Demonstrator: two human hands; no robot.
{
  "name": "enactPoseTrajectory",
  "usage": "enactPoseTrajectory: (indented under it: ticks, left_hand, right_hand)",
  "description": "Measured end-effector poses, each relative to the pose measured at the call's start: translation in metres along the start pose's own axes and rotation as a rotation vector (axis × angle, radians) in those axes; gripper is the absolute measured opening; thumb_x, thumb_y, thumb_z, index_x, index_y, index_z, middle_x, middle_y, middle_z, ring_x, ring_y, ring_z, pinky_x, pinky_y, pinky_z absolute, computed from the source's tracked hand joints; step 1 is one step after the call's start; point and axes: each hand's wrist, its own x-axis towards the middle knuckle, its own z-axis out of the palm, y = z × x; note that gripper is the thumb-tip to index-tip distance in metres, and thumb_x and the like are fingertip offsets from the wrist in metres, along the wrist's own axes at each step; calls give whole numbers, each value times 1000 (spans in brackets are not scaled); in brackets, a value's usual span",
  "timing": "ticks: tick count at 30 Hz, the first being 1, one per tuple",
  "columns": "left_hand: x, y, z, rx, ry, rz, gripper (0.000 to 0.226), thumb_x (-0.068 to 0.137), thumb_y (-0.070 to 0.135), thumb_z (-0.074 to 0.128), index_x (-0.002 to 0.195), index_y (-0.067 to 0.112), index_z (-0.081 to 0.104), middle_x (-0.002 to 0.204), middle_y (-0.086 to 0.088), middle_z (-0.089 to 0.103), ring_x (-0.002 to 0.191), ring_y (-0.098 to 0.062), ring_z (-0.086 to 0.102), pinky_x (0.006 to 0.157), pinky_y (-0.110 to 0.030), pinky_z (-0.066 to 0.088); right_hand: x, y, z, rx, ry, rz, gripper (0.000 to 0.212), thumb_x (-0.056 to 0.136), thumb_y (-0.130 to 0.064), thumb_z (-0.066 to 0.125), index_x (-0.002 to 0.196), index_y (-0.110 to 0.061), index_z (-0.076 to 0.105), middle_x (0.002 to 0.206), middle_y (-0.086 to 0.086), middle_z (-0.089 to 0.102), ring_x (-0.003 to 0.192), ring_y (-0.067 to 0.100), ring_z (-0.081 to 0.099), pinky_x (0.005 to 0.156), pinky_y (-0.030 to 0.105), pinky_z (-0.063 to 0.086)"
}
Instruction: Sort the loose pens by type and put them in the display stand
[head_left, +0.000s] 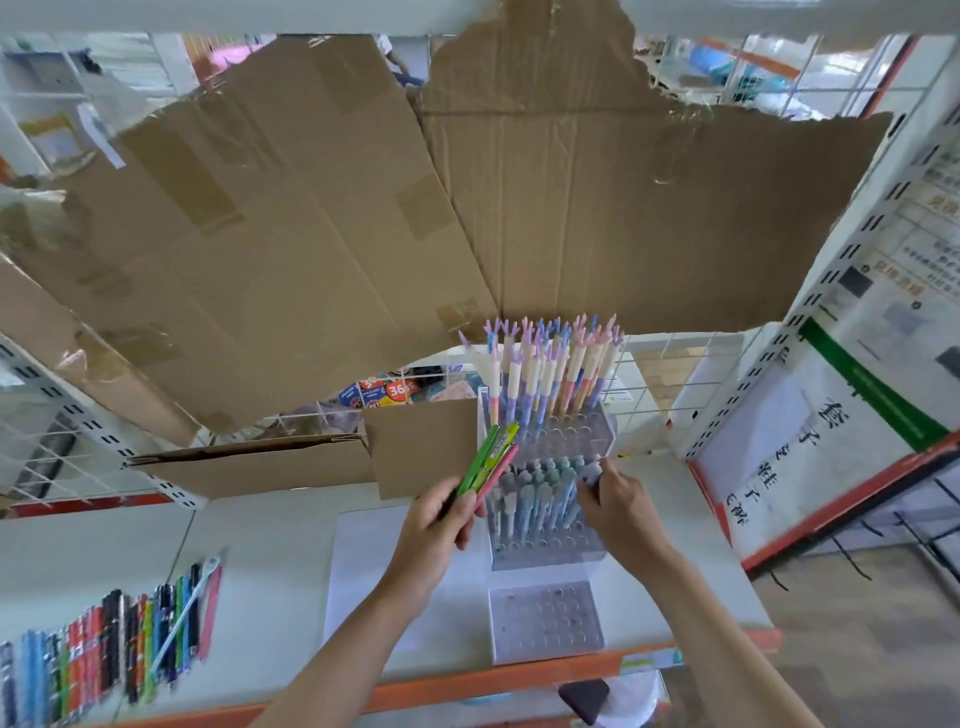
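A clear tiered display stand (545, 561) sits on the white shelf. Its top tier holds tall pastel pens with antler-shaped caps (550, 364); the middle tier holds short blue-grey pens (535, 493); the lowest tier (545, 621) shows bare holes. My left hand (441, 525) grips a bundle of green, yellow and pink pens (491, 457), tips pointing up toward the stand. My right hand (618, 506) pinches a small pale pen (592, 473) at the right end of the middle tier. Loose pens (109, 644) lie in a row at the shelf's lower left.
Large sheets of brown cardboard (363, 234) hang over the back of the shelf, and a cardboard box flap (421, 447) stands just left of the stand. A white paper sheet (363, 566) lies under my left arm. A white sign board (810, 447) leans at the right.
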Motion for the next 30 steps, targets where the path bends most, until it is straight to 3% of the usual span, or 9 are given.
enactPoseTrajectory:
  ticks: [3, 5, 9, 16, 18, 23, 25, 27, 30]
  left_hand:
    - [-1, 0, -2, 4, -24, -4, 18, 96, 20, 50, 87, 6, 57, 57, 7, 53, 51, -7, 39, 51, -13, 33]
    - [-3, 0, -3, 6, -28, -3, 18, 93, 22, 51, 87, 6, 58, 57, 7, 54, 52, -6, 40, 51, -14, 34]
    - [-6, -1, -5, -6, -14, -12, 26, 86, 28, 51, 91, 4, 60, 64, 7, 57, 53, -8, 41, 51, -17, 35]
    - [-12, -6, -8, -50, -45, -89, 26, 85, 26, 53, 99, 7, 62, 73, 4, 61, 56, -10, 42, 52, -18, 36]
    - [-13, -8, -9, -48, -79, -91, 25, 86, 25, 53, 100, 6, 62, 74, 5, 62, 57, -10, 43, 52, -18, 36]
    - [-12, -16, -6, -79, -179, -119, 13, 95, 6, 49, 99, 6, 61, 72, 6, 64, 56, -9, 44, 51, -15, 36]
    - [-12, -18, -2, -84, -225, -132, 14, 94, 5, 49, 101, 4, 61, 72, 4, 65, 55, -8, 45, 51, -15, 36]
    - [-11, -17, 5, -83, -272, -141, 14, 93, 5, 50, 102, 4, 61, 72, 3, 64, 54, -8, 45, 51, -14, 35]
    - [-11, -17, 15, -45, -299, -152, 13, 94, 9, 52, 99, 5, 63, 72, 3, 65, 54, -8, 46, 51, -14, 35]
  right_hand:
    - [2, 6, 13, -28, -53, 25, 16, 94, -7, 49, 105, 5, 49, 82, 27, 64, 74, 39, 64, 63, 43, 46]
    - [1, 8, 22, -60, -87, 42, 6, 95, -7, 48, 93, -2, 45, 88, 29, 64, 78, 40, 65, 67, 45, 48]
    - [-1, 13, 39, -39, -37, 124, 10, 96, -9, 48, 87, -6, 45, 88, 28, 65, 77, 40, 65, 69, 49, 52]
    - [-5, 18, 51, -44, -8, 159, 16, 96, -14, 48, 83, -7, 42, 85, 24, 64, 77, 37, 62, 62, 36, 42]
    - [-15, 22, 55, -12, 30, 167, 12, 94, -13, 52, 93, -2, 50, 87, 24, 65, 78, 38, 63, 62, 36, 40]
    - [-49, 12, 60, 136, 156, 261, 30, 92, -6, 53, 121, 1, 49, 100, 16, 68, 85, 34, 65, 71, 38, 50]
    - [-56, 2, 55, 217, 159, 304, 22, 93, -6, 50, 115, 0, 53, 96, 13, 69, 79, 28, 66, 72, 36, 52]
    - [-58, -9, 44, 307, 132, 306, 14, 93, -4, 48, 97, -3, 62, 75, 9, 68, 61, 12, 60, 59, 20, 46]
    - [-67, -30, 24, 546, 91, 262, 22, 92, -4, 48, 75, -5, 61, 53, 1, 53, 47, 7, 44, 50, 21, 34]
